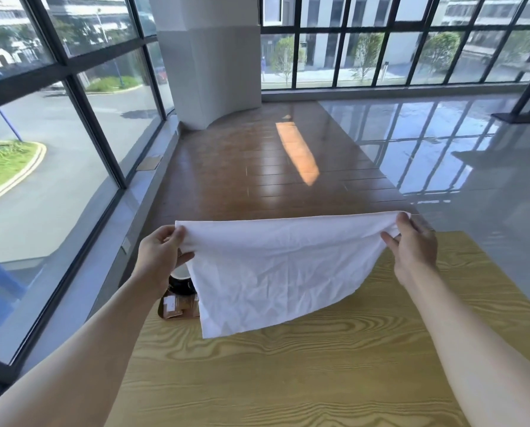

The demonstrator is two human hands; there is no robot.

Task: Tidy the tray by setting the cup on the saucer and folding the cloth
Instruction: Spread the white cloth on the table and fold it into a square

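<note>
A creased white cloth [270, 266] hangs spread in the air above the far part of the wooden table [288, 371]. My left hand [160, 257] pinches its upper left corner and my right hand [414, 245] grips its upper right corner. The lower edge droops onto the tabletop. Behind the cloth's left side a white cup [182, 271] on a dark saucer [182, 287] shows in part. A brown tray [177, 306] with small packets lies under them. The cloth hides most of it.
The table's left edge runs beside a wall of floor-to-ceiling windows [57, 149]. Past the far edge lie a wooden floor [257, 167], a white column [211, 63] and glossy tiles [457, 143]. A dark stand base [519, 117] sits at the far right.
</note>
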